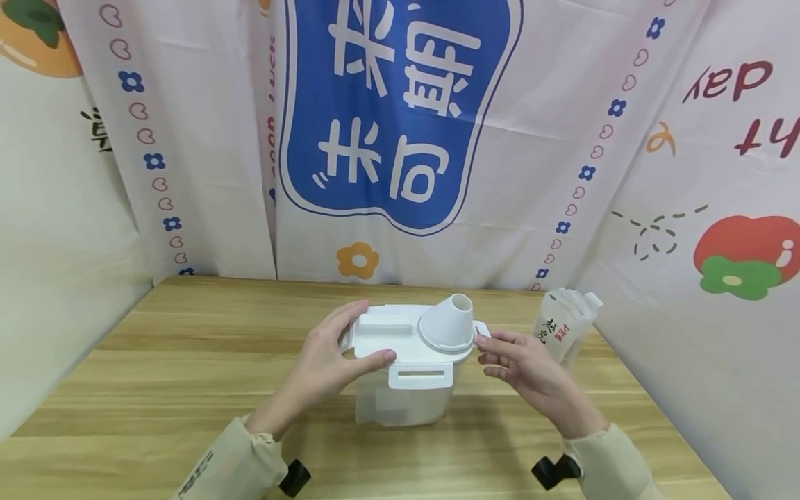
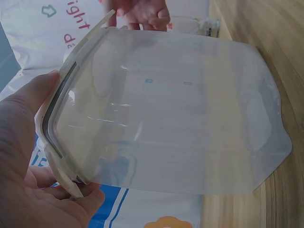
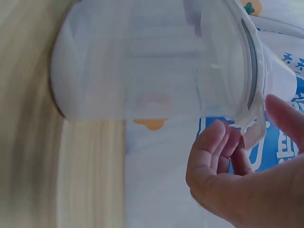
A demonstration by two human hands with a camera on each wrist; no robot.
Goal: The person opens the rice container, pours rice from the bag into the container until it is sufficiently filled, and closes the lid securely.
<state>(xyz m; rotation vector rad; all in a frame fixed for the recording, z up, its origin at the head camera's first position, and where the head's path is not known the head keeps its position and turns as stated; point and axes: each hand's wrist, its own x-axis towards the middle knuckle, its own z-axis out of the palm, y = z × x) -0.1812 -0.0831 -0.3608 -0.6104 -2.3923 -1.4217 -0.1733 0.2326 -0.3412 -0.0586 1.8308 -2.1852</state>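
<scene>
A translucent plastic storage container (image 1: 403, 403) stands on the table, topped by a white lid (image 1: 384, 342) with a raised handle and a cone-shaped spout (image 1: 447, 322). On the lid's left end my left hand (image 1: 328, 354) grips it, thumb along the front edge and fingers at the far side. My right hand (image 1: 525, 364) pinches the raised side latch (image 1: 480, 329) at the lid's right end, its thumb on top and fingers curled beneath. The front latch (image 1: 421, 376) sticks outward from the rim. In the left wrist view, the container's clear wall (image 2: 166, 109) fills the middle.
A clear plastic bag (image 1: 565, 323) with dark and red lettering and a white cap stands behind my right hand. The wood-grain table (image 1: 206, 375) is bordered by printed white cloth (image 1: 212, 139) at the back and sides.
</scene>
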